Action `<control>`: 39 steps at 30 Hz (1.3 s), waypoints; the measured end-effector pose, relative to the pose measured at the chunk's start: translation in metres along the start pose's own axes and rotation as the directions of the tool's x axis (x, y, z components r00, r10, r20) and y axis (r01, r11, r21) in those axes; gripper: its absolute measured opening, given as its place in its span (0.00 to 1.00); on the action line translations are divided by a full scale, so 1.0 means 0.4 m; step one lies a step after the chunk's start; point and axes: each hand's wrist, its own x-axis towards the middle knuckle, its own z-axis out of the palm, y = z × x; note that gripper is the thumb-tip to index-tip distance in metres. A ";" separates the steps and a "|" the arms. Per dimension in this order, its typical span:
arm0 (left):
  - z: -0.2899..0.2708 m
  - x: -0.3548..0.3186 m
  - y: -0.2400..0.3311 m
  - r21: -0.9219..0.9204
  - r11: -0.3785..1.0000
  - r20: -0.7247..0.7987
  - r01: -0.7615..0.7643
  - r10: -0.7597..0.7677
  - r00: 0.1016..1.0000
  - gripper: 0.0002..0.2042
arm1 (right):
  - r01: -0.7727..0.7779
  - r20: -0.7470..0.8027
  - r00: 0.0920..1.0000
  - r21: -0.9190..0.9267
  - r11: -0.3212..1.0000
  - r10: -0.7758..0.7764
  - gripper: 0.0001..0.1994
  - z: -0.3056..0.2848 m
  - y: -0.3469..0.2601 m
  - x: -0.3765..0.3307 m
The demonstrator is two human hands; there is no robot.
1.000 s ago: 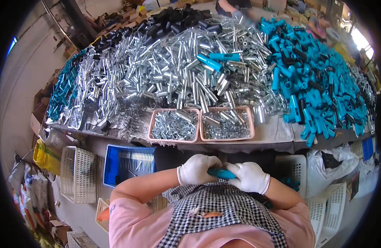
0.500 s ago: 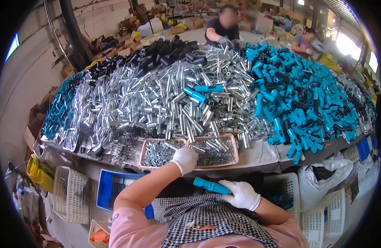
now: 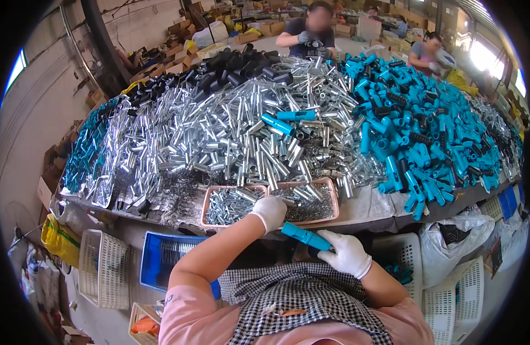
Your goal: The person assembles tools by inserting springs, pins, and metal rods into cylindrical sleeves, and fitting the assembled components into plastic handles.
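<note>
My right hand (image 3: 346,254), in a white glove, is wrapped round the near end of a teal plastic tube-shaped housing (image 3: 305,236) with a cutout in its side. The housing points up and left, in front of the table edge. My left hand (image 3: 270,213), also gloved, reaches over the near side of two pink trays. Its fingers are drawn together beside the small metal parts; what they hold, if anything, is hidden. The left tray (image 3: 204,214) contains small silver pins. Dark small parts and several silver tubes lie in the right tray (image 3: 336,206).
Silver metal tubes (image 3: 219,135) are heaped behind the trays, with teal housings (image 3: 426,126) at right and black sleeves (image 3: 219,75) at back left. Below the table stand a blue crate (image 3: 144,264), white baskets (image 3: 86,270) and a white sack (image 3: 431,259). A co-worker (image 3: 311,34) stands opposite.
The view has shifted slightly. My right hand has brought the teal housing up a little, nearer the trays. My left hand stays at the trays. The co-worker opposite has drawn both hands up.
</note>
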 end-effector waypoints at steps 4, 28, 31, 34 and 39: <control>-0.032 0.011 0.005 -0.048 0.998 0.079 -0.028 0.032 0.996 0.09 | -0.005 -0.001 1.000 -0.041 0.999 0.005 0.24 0.007 -0.020 0.007; -0.076 -0.149 0.076 -0.599 0.722 -0.597 -0.345 -0.116 0.794 0.06 | -0.093 -0.093 0.993 -0.219 0.971 0.074 0.22 0.034 0.001 0.022; -0.079 -0.161 0.094 -0.467 0.774 -0.657 -0.428 0.021 0.754 0.08 | -0.061 -0.073 0.996 -0.234 0.970 0.045 0.22 0.037 -0.008 0.019; -0.087 -0.154 0.114 -0.305 0.814 -0.705 -0.494 0.156 0.692 0.10 | -0.017 -0.116 0.993 -0.266 0.964 -0.015 0.22 0.032 -0.023 0.010; -0.041 -0.177 0.124 -0.505 0.715 -0.583 -0.484 0.130 0.802 0.12 | -0.008 -0.088 0.996 -0.141 0.990 -0.005 0.22 0.045 -0.006 -0.021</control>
